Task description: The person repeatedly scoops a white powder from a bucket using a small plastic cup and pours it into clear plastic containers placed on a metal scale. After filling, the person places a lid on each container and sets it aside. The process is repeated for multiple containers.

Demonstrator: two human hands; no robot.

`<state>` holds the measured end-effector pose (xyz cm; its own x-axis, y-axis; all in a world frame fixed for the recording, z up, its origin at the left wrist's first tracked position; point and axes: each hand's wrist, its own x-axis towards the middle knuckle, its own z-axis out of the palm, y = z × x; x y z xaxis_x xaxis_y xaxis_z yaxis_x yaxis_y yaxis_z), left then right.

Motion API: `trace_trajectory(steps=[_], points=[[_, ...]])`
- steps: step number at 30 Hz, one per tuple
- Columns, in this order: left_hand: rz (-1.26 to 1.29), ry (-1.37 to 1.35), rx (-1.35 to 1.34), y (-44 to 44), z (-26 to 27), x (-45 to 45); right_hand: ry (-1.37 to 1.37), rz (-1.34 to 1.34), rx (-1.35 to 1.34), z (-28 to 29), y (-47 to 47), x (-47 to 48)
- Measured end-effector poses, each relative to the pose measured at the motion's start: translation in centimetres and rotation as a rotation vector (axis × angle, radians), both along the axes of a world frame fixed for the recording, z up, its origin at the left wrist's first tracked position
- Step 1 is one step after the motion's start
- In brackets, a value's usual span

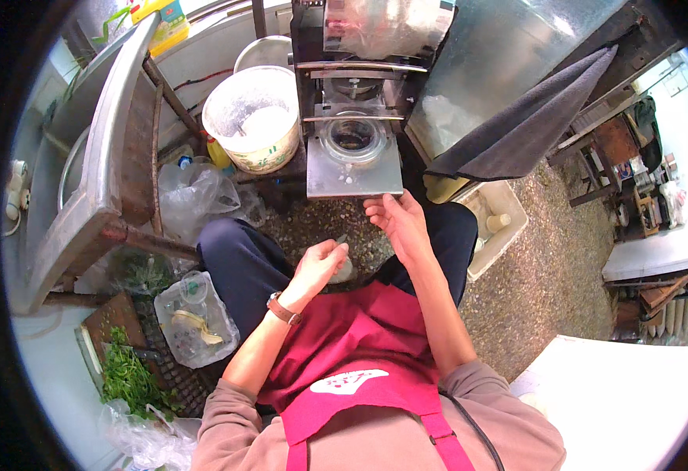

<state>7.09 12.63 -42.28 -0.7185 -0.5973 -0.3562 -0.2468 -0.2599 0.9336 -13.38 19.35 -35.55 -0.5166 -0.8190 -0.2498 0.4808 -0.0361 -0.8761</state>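
Observation:
A sealing machine [359, 65] with a roll of film [388, 26] stands in front of me. Its flat metal tray [353, 183] is drawn out towards me. A clear round plastic container [351, 154] sits in the tray's opening, and a few white specks lie on the metal before it. My right hand [401, 226] is at the tray's front right corner, fingers curled by the edge; whether they grip it is unclear. Over my lap, my left hand [320, 265] pinches a small translucent piece [341, 239], too small to identify.
A white bucket [261, 150] of white contents stands left of the machine. Plastic bags [194, 194] and a metal sink [106, 159] are farther left. Leafy greens [123, 377] and a plastic tub [167, 335] lie lower left. A dark cloth [532, 132] hangs right above a foam box [514, 235].

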Motion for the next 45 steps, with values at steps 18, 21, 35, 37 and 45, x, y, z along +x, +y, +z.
trace_trajectory(steps=[18,21,35,37,45], points=[[-0.082,0.22,-0.154,0.5,19.1,0.1,1.437,-0.271,0.155,6.5,0.2,-1.4],[-0.101,0.242,-0.154,1.1,20.4,-0.1,1.697,-0.147,-0.115,7.2,-4.1,-2.4],[-0.116,0.243,-0.168,2.4,24.2,-0.8,1.816,0.112,0.118,4.2,-6.4,-3.6],[-0.141,0.25,-0.176,2.3,25.5,-1.2,1.636,0.015,-0.104,5.0,-5.0,-3.9],[-0.275,0.355,-0.224,1.3,31.5,-3.4,0.442,0.253,-0.358,5.6,9.6,-3.1]])
